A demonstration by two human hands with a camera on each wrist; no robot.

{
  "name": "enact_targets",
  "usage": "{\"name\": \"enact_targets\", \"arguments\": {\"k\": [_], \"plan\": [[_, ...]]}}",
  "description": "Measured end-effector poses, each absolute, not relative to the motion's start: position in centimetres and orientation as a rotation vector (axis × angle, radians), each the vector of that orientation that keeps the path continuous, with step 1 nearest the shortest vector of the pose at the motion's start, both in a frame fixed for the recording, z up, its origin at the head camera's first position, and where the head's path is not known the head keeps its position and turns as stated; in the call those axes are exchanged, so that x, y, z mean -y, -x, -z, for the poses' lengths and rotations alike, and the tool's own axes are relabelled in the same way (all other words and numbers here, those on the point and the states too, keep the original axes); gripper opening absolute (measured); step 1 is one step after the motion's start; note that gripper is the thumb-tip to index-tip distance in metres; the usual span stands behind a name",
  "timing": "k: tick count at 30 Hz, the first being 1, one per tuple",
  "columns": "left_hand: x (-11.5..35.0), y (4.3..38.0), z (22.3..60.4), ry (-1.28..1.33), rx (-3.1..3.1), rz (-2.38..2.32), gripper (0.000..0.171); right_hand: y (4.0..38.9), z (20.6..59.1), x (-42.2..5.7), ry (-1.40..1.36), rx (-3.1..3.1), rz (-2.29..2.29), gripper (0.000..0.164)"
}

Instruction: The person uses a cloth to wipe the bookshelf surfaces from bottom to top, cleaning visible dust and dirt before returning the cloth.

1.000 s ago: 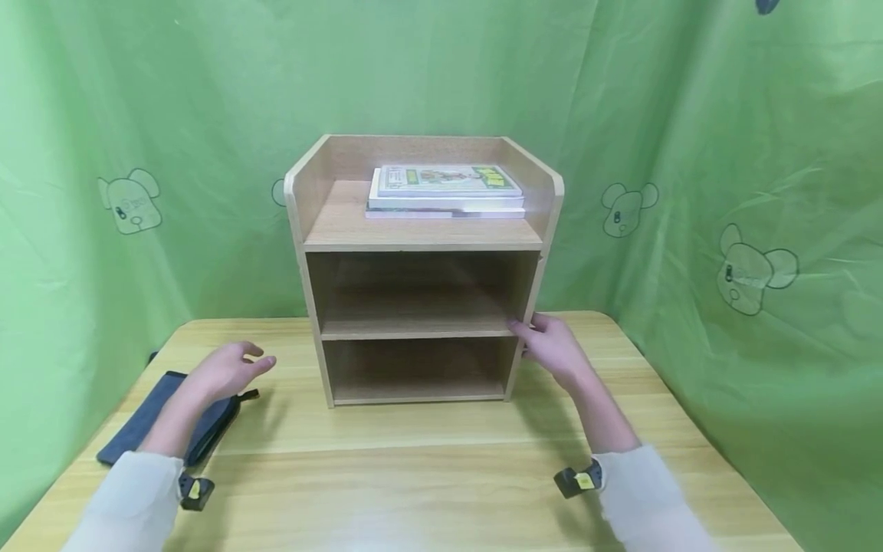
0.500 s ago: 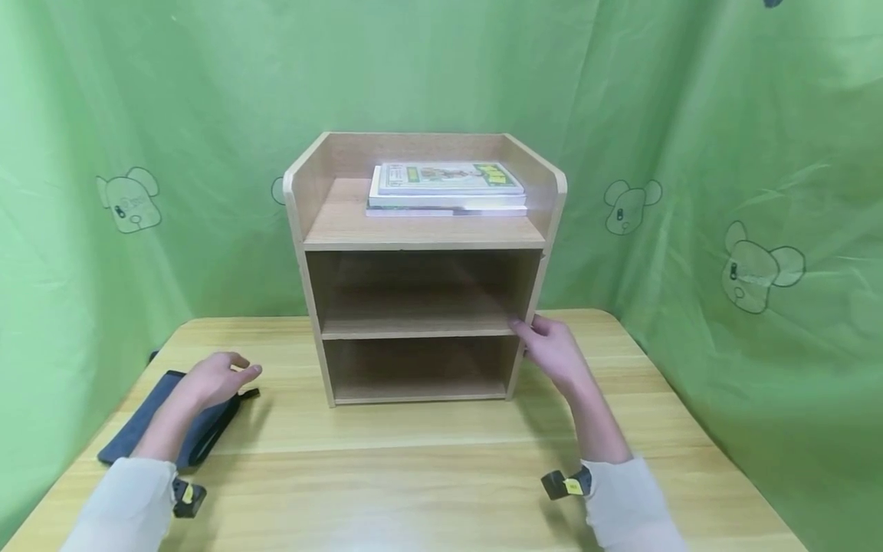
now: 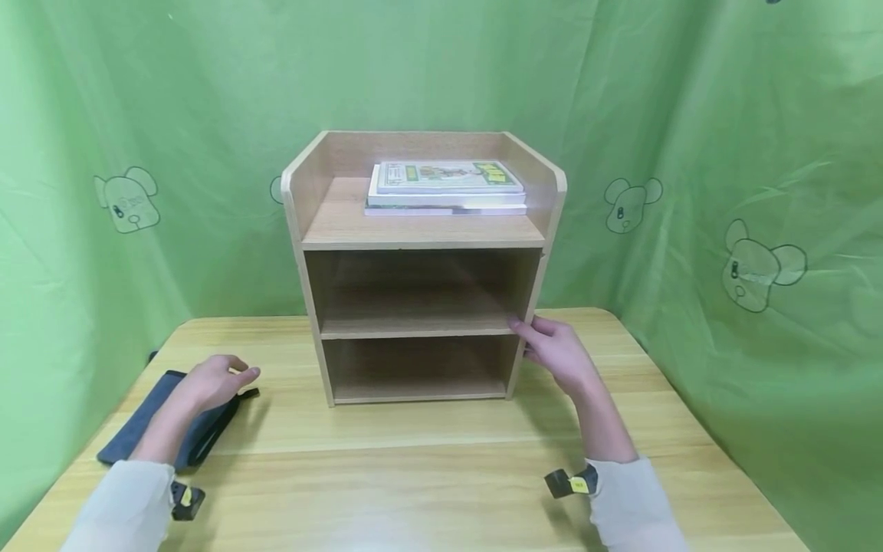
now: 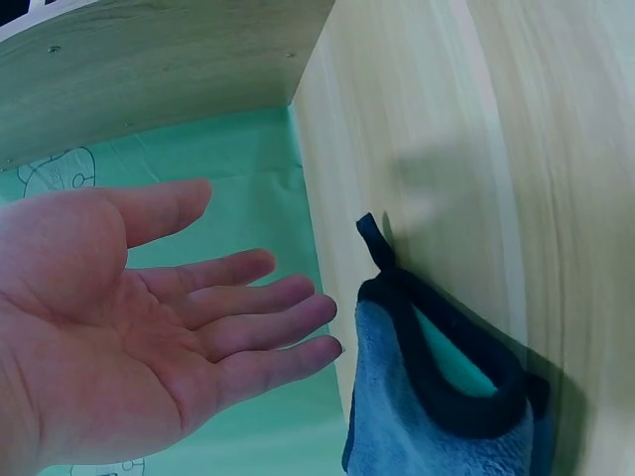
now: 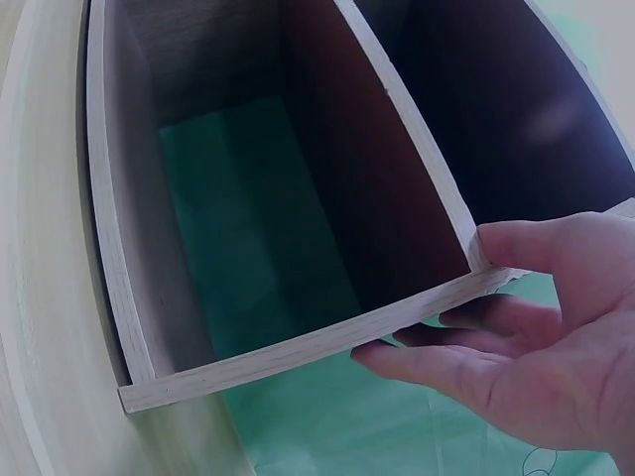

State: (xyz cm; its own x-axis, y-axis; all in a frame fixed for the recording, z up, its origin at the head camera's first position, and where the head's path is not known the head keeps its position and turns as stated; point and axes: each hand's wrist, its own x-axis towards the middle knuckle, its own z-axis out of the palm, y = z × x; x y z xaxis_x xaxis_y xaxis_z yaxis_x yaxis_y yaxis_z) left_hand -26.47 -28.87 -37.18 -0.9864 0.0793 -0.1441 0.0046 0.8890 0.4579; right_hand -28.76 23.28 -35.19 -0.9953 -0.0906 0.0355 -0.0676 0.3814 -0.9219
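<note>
A wooden desktop shelf [image 3: 422,247] with two open compartments and a raised top stands on the table. My right hand [image 3: 559,354] grips its right side panel, thumb at the end of the middle board and fingers on the outside. The right wrist view shows this grip on the panel's edge [image 5: 337,332]. My left hand [image 3: 212,382] holds nothing; its fingers are loosely extended, palm bare in the left wrist view. Beneath and beside that hand lies a folded blue cloth [image 3: 141,418] with black edging and a small loop [image 4: 373,241].
Several books [image 3: 448,192] lie stacked flat on the shelf's top. The pale wood table [image 3: 386,483] extends in front and to both sides. Green curtain [image 3: 221,92] with mouse drawings hangs behind and along the sides.
My left hand has drawn back slightly, toward the left and nearer me. The right hand keeps its hold on the side panel, its wrist shifted a little; the shelf has not visibly moved.
</note>
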Motion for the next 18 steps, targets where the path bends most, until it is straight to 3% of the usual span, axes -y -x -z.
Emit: {"name": "enact_targets", "arguments": {"k": [10,18], "plan": [[29.7,26.1,37.7,-0.055,-2.929,-0.686,0.056,28.5,34.8,-23.0,0.047,-2.742,1.576,0.067],[31.0,26.3,38.3,0.035,-2.937,-0.578,0.067,28.6,34.9,-23.1,0.052,-2.763,1.565,0.066]]}}
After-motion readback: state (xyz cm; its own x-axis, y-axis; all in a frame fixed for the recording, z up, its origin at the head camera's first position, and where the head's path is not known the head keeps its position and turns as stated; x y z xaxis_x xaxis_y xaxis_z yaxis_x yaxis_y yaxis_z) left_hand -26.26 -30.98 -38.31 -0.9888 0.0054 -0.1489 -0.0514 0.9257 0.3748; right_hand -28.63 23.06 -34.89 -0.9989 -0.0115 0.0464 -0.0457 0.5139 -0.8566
